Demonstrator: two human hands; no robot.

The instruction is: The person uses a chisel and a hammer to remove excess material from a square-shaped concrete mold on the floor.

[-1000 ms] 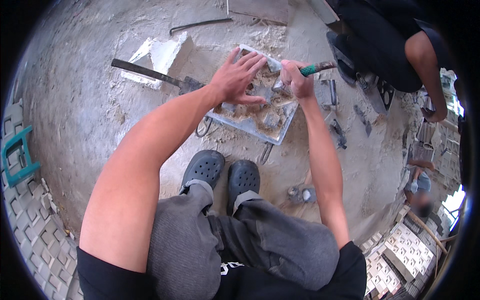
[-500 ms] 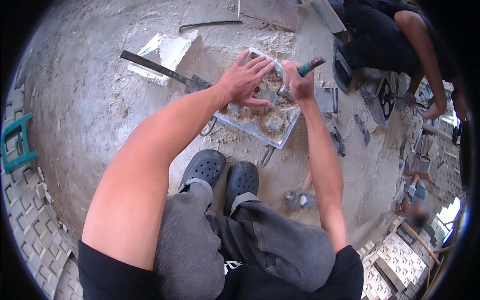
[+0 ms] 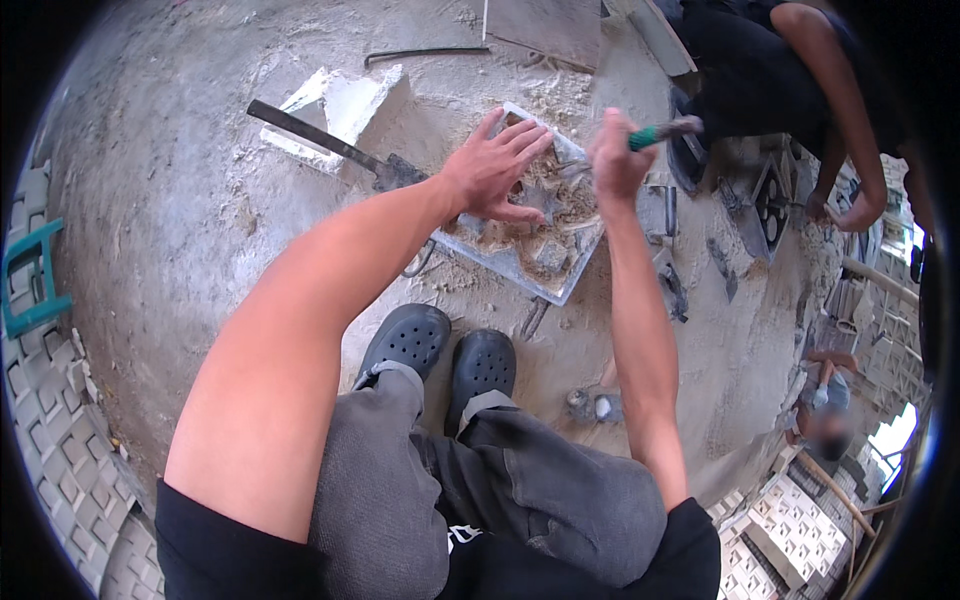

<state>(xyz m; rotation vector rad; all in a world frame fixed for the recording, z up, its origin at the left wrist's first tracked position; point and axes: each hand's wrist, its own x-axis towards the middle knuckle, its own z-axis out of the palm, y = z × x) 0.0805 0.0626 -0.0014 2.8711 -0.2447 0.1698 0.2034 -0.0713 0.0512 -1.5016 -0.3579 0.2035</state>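
The left hand [image 3: 497,170] lies spread over the grey tray [image 3: 505,273]. The right hand [image 3: 619,165], above its right side, grips the green-handled tool [image 3: 643,138] (its long axis slants leftward, to the tray).

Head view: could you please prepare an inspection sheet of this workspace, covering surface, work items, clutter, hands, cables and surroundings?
Surface: rough grey floor, dusty, with scattered crumbs.
Work items: shallow light-grey frame containing grey pieces and sandy material; green-handled tool.
Clutter: white block, dark bar and thin bent rod beyond the frame; hammer-like tool right of the shoes.
Hands: left hand spread over the frame, exact contact unclear; right hand closed around the green-handled tool.
Cables: nothing seen.
Surroundings: teal plastic furniture and patterned tiles at left; a co-worker's arm at upper right.
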